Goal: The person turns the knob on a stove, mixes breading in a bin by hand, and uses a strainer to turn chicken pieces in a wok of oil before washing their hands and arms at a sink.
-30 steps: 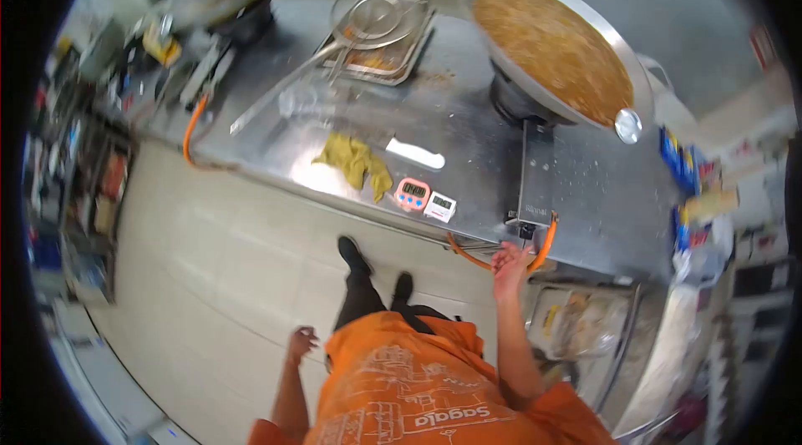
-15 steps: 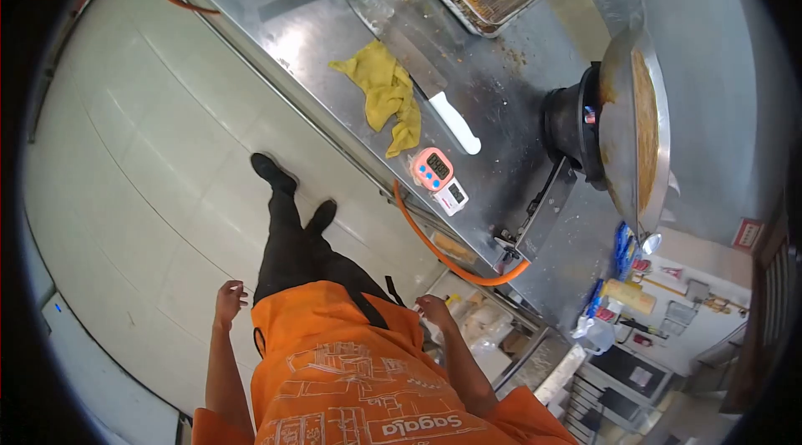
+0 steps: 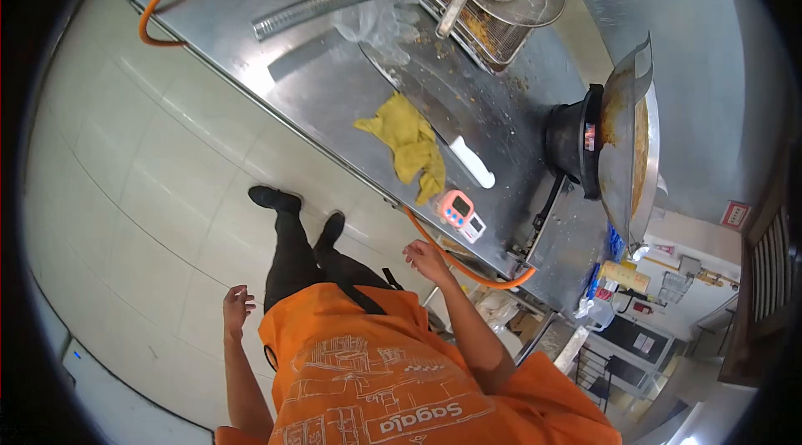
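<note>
My left hand (image 3: 238,310) hangs at my left side over the floor, fingers loosely bent and apart, holding nothing. Raised near the counter's front edge, my right hand (image 3: 426,260) has loosely bent fingers and is empty. Closest to it on the counter (image 3: 326,123) are a pink timer (image 3: 457,206) and a white timer (image 3: 473,229), side by side. A yellow cloth (image 3: 407,143) lies behind them, next to a knife with a white handle (image 3: 473,163).
A large pan (image 3: 622,140) sits on a black burner (image 3: 572,140). Farther back are a round strainer (image 3: 535,7), a wire rack tray (image 3: 493,37) and a crumpled clear plastic bag (image 3: 380,32). An orange hose (image 3: 455,264) loops along the counter's front edge.
My right hand has risen and come forward towards the counter edge. My left hand is slightly lower in view. The view has shifted, so the counter items appear lower.
</note>
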`<state>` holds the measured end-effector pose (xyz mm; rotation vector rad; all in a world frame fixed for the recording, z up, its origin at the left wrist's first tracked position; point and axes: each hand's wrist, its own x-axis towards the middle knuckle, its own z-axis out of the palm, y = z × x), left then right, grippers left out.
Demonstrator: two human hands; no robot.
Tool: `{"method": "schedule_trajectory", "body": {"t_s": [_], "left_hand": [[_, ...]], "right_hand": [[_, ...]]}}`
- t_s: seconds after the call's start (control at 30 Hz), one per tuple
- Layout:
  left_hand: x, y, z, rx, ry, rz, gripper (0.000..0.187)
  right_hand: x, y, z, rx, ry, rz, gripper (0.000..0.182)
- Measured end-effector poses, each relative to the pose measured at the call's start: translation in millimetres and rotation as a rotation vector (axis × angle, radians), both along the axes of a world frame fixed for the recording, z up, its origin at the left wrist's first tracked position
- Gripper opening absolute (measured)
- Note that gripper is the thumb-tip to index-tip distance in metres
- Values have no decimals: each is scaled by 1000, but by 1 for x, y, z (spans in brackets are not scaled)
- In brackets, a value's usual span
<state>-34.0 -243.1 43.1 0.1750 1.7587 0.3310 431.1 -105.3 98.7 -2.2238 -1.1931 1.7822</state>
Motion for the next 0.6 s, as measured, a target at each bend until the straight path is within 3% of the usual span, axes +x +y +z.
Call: {"method": "schedule_trajectory", "body": {"t_s": [0.2, 0.3, 0.37, 0.4, 0.47, 0.57, 0.6], "left_hand": [[-65, 64, 29, 99, 0, 54, 34], [-93, 73, 40, 148, 43, 111, 33], [-118, 57, 30, 200, 61, 200, 32], [-131, 41, 21, 280, 3, 265, 31], [-139, 24, 25, 267, 55, 401, 29], [-143, -17, 18, 247, 92, 594, 23], [-139, -29, 26, 252, 130, 597, 23]], "right_hand": [[-52, 54, -38, 115, -29, 161, 26], [-97, 93, -16, 119, -57, 199, 27], [-110, 107, -36, 198, -71, 331, 32], [-123, 121, -25, 133, -200, 503, 30], [-141, 135, -51, 291, -226, 628, 31], [-168, 170, -94, 253, -100, 700, 33], [-172, 177, -128, 55, 40, 522, 33]]}}
